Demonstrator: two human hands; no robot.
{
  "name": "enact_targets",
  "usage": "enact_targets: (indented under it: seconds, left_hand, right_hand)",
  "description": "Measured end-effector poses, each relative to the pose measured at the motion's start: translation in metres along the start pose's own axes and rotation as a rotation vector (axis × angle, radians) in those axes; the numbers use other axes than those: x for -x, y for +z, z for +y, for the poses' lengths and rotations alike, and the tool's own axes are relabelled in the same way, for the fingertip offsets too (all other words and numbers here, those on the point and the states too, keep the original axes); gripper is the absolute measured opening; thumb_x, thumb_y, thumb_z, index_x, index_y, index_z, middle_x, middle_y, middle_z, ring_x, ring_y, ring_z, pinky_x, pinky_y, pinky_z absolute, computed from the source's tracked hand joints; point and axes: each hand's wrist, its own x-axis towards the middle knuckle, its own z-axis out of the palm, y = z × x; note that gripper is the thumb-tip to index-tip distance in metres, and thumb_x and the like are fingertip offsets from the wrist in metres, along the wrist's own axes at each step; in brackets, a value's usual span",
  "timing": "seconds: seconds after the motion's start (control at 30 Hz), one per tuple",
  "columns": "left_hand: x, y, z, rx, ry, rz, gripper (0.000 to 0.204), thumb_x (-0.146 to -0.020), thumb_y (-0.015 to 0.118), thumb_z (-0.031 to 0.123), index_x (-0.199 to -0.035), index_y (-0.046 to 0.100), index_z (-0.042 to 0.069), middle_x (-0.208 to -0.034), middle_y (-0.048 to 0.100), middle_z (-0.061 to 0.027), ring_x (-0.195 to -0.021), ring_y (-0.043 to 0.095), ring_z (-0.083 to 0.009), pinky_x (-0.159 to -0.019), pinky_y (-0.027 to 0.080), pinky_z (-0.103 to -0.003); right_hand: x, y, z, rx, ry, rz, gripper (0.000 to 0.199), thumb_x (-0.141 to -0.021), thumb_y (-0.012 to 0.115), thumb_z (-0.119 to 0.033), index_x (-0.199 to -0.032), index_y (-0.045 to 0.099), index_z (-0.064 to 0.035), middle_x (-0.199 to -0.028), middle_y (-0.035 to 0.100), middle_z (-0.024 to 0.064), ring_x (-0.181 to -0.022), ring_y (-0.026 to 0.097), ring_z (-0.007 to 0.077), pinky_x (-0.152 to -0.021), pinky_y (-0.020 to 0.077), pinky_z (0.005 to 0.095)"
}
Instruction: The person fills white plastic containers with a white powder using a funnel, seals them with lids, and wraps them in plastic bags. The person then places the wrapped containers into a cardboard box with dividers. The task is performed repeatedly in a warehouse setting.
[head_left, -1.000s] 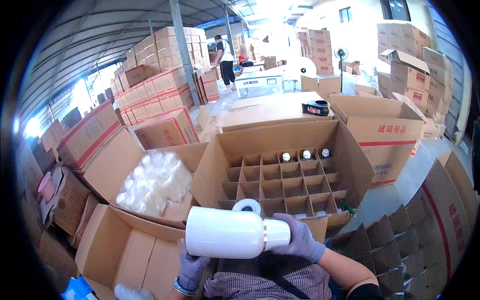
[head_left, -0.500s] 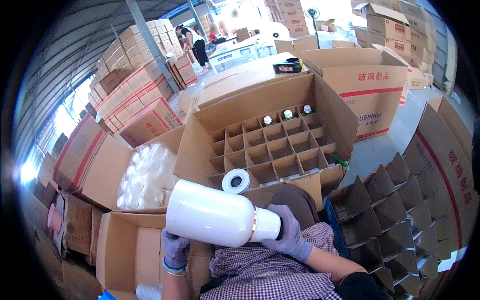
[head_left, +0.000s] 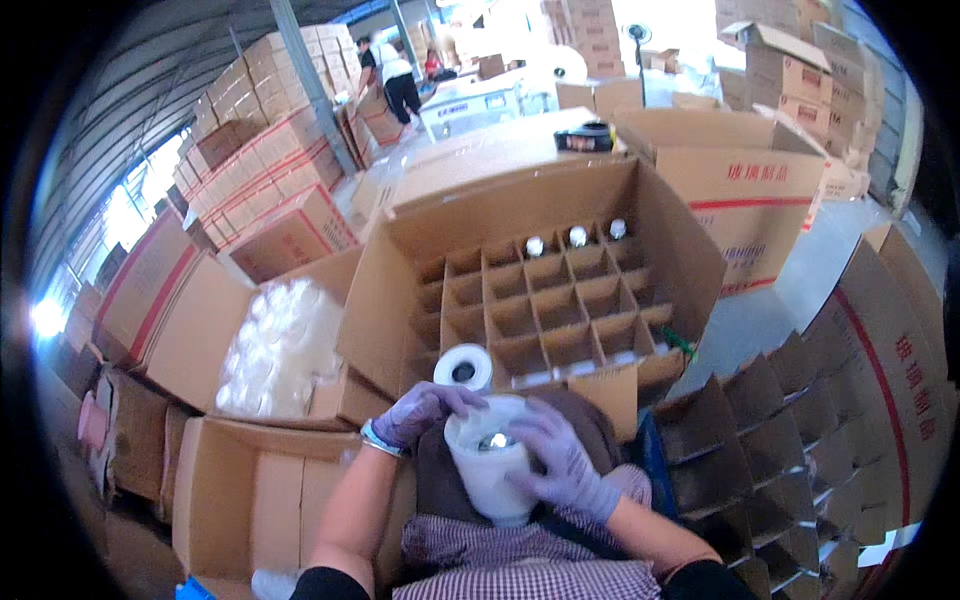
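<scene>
Both gloved hands, left hand [head_left: 420, 410] and right hand [head_left: 560, 462], clasp white-wrapped bottle [head_left: 488, 462] upright (cap showing) just before divided carton's [head_left: 560, 300] near edge.

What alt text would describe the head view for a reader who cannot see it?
Two gloved hands, left hand and right hand, hold a white wrapped bottle upright on the lap. Ahead lies an open divided carton with three bottles in the far row.

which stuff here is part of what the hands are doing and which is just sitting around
In hand:
left hand and right hand on the white wrapped bottle
divided carton
tape roll
box of white wrapped bottles

Lying about:
spare cardboard dividers
stacked cartons
black tape dispenser
</scene>
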Motion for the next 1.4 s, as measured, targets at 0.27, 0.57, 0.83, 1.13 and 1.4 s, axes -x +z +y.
enact_targets:
  seconds: [0.27,0.57,0.83,1.13,1.4]
  left_hand:
    - [-0.081,-0.019,-0.091,-1.315,-0.495,0.164,0.11,-0.063,0.083,0.058,-0.156,0.036,0.023,-0.161,0.029,-0.0185,-0.146,0.03,-0.0428,-0.111,0.039,-0.058]
    - [-0.033,0.044,0.025,0.293,0.088,0.449,0.059,-0.103,0.052,0.05,-0.134,0.055,0.0,-0.123,0.065,-0.0111,-0.111,0.063,-0.0178,-0.092,0.054,-0.033]
    - [-0.021,0.109,0.093,-1.389,0.482,0.699,0.085,-0.074,0.084,0.038,-0.143,0.051,0.003,-0.155,0.037,-0.0198,-0.142,0.038,-0.0347,-0.115,0.034,-0.047]
    - [-0.007,0.116,0.099,-0.081,0.281,0.419,0.082,-0.09,0.07,0.041,-0.153,0.034,0.003,-0.158,0.028,-0.0219,-0.142,0.037,-0.0379,-0.117,0.033,-0.045]
    - [0.009,0.128,0.081,-0.135,0.274,0.531,0.092,-0.08,0.082,0.038,-0.154,0.036,0.011,-0.16,0.025,-0.0235,-0.146,0.029,-0.0441,-0.118,0.028,-0.052]
  right_hand:
    - [-0.015,-0.023,-0.002,-0.11,0.011,-0.07,0.055,-0.08,0.074,-0.031,-0.129,0.062,-0.0078,-0.127,0.061,0.0153,-0.129,0.051,0.0402,-0.113,0.0369,0.05]
    - [-0.109,-0.03,0.017,0.145,-0.063,0.053,0.06,-0.082,0.078,-0.022,-0.133,0.053,-0.0034,-0.122,0.058,0.0213,-0.102,0.064,0.0347,-0.079,0.0553,0.0402]
    - [-0.119,0.011,0.023,-0.873,0.529,0.219,0.035,-0.094,0.062,-0.024,-0.119,0.054,-0.0024,-0.101,0.069,0.015,-0.087,0.069,0.0295,-0.076,0.0553,0.04]
    - [-0.107,-0.012,-0.004,-0.285,0.161,0.165,0.05,-0.084,0.072,-0.024,-0.126,0.053,-0.0033,-0.109,0.067,0.018,-0.098,0.069,0.0279,-0.088,0.0547,0.038]
    - [-0.107,-0.021,-0.032,0.031,-0.003,0.25,0.036,-0.085,0.07,-0.013,-0.116,0.056,-0.0035,-0.091,0.07,0.017,-0.083,0.072,0.0319,-0.078,0.0581,0.0383]
